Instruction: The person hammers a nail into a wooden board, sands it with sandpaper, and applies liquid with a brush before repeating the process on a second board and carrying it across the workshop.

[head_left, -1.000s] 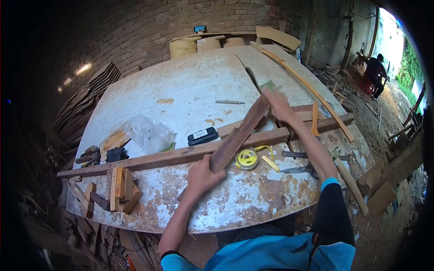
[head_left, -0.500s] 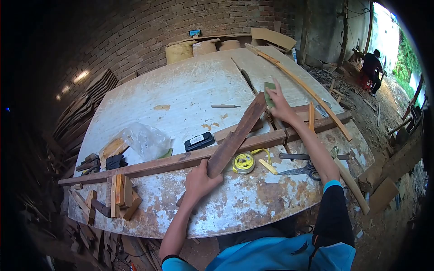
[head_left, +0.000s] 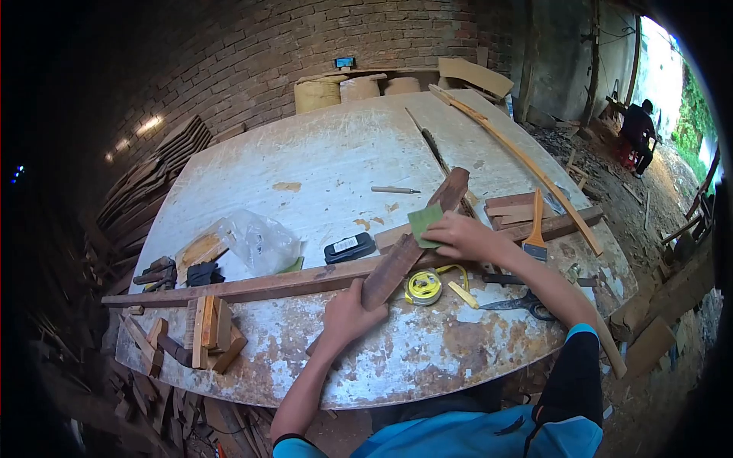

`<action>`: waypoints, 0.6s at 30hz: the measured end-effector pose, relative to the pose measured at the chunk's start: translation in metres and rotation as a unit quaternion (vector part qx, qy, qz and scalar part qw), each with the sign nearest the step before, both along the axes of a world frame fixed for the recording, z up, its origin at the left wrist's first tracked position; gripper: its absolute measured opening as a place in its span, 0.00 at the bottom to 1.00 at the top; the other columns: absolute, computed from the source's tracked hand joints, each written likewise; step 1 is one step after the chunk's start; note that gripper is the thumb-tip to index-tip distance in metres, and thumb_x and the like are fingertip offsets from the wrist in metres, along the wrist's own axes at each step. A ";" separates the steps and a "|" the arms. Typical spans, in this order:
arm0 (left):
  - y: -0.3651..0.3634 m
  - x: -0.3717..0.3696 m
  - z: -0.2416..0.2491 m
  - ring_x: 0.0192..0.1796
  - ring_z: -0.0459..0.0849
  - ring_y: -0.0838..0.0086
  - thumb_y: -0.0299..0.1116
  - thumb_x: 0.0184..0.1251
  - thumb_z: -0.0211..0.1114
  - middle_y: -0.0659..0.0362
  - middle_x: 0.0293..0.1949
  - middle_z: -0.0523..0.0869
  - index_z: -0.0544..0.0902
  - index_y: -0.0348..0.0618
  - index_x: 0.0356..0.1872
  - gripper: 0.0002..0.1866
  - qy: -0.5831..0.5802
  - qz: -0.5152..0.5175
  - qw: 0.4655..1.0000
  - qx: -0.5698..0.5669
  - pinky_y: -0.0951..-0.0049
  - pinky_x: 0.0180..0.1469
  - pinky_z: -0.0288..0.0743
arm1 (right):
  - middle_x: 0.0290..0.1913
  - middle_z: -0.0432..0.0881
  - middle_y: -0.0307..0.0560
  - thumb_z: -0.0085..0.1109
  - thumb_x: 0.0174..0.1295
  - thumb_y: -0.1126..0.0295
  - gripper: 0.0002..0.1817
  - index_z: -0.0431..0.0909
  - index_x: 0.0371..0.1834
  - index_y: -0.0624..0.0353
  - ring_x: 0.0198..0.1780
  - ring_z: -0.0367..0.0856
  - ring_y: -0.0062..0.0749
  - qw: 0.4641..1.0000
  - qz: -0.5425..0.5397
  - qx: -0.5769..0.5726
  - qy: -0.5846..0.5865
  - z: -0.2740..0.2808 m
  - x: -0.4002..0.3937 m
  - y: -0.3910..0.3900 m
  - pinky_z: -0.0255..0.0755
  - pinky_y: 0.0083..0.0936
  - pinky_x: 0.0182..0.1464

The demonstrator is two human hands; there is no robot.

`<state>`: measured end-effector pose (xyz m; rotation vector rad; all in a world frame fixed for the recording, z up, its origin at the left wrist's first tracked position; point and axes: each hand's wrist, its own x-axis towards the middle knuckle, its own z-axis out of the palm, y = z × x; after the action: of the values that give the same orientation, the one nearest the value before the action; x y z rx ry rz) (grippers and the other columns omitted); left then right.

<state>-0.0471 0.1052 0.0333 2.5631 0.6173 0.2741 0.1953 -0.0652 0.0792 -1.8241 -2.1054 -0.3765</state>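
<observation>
My left hand is wrapped round the near end of a dark brown wooden piece, which slants away from me across a long wooden bar. Against the upper part of that piece, my right hand presses a green sheet of sandpaper, its fingers closed on the edge. Just right of the piece lies a yellow tape measure. A black case with a white label rests to the left of it, beyond the bar.
Scissors and a brush lie at the right of the worn table. A clear plastic bag and wooden blocks are at the left. A long curved strip runs along the right edge. A person sits in the far background.
My right hand has come down and left from beside the piece's far end, bringing the sandpaper onto its face. My left hand keeps its hold. The whole view has shifted slightly.
</observation>
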 end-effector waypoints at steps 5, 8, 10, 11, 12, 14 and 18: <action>-0.001 0.000 0.002 0.37 0.84 0.49 0.51 0.41 0.70 0.42 0.32 0.84 0.76 0.37 0.48 0.35 -0.009 -0.010 1.000 0.000 0.55 0.40 0.77 | 0.41 0.82 0.52 0.65 0.55 0.64 0.17 0.79 0.48 0.57 0.46 0.79 0.43 0.986 -0.040 0.042 0.157 -0.031 -0.036 0.017 0.73 0.37 0.48; 0.001 0.001 0.001 0.35 0.84 0.48 0.53 0.43 0.67 0.40 0.30 0.84 0.75 0.37 0.48 0.34 -0.010 -0.016 1.000 0.015 0.53 0.39 0.78 | 0.42 0.81 0.49 0.67 0.52 0.64 0.20 0.80 0.48 0.59 0.47 0.78 0.40 0.986 0.032 0.023 0.164 -0.024 -0.026 0.022 0.67 0.41 0.52; 0.002 0.000 -0.002 0.35 0.84 0.48 0.53 0.42 0.66 0.41 0.30 0.84 0.75 0.37 0.48 0.34 -0.011 -0.018 0.999 0.023 0.53 0.39 0.78 | 0.57 0.72 0.52 0.68 0.49 0.57 0.34 0.72 0.60 0.59 0.60 0.69 0.43 0.981 0.056 -0.077 0.167 -0.022 -0.023 0.016 0.58 0.43 0.64; 0.002 0.000 -0.003 0.34 0.84 0.48 0.54 0.42 0.66 0.41 0.30 0.84 0.75 0.37 0.48 0.35 -0.010 -0.015 0.999 0.033 0.54 0.38 0.78 | 0.60 0.69 0.52 0.68 0.48 0.55 0.38 0.69 0.63 0.59 0.63 0.66 0.44 0.983 0.076 -0.063 0.155 -0.026 -0.022 0.014 0.56 0.43 0.66; 0.002 0.001 -0.003 0.34 0.84 0.48 0.54 0.42 0.66 0.41 0.30 0.84 0.75 0.37 0.48 0.35 -0.010 -0.015 0.999 0.030 0.54 0.38 0.78 | 0.64 0.66 0.53 0.68 0.47 0.54 0.41 0.66 0.66 0.58 0.66 0.63 0.46 0.984 0.097 -0.049 0.140 -0.027 -0.021 0.013 0.55 0.43 0.67; 0.002 0.001 -0.003 0.34 0.84 0.48 0.54 0.42 0.66 0.41 0.30 0.84 0.75 0.37 0.48 0.35 -0.012 -0.018 1.000 0.022 0.54 0.38 0.78 | 0.67 0.61 0.53 0.67 0.45 0.50 0.46 0.61 0.69 0.57 0.69 0.59 0.48 0.989 0.078 -0.070 0.104 -0.029 -0.021 0.010 0.51 0.43 0.71; 0.001 0.001 -0.002 0.34 0.84 0.48 0.53 0.42 0.66 0.41 0.30 0.84 0.75 0.37 0.48 0.35 -0.003 -0.011 1.000 0.018 0.54 0.38 0.78 | 0.68 0.62 0.51 0.61 0.54 0.53 0.40 0.60 0.70 0.55 0.70 0.59 0.47 0.993 0.041 -0.103 0.038 -0.026 -0.014 0.022 0.51 0.43 0.71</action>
<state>-0.0462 0.1066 0.0315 2.6015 0.5878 0.2871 0.1815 -0.0437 0.0528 -1.8217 -2.2276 -0.0704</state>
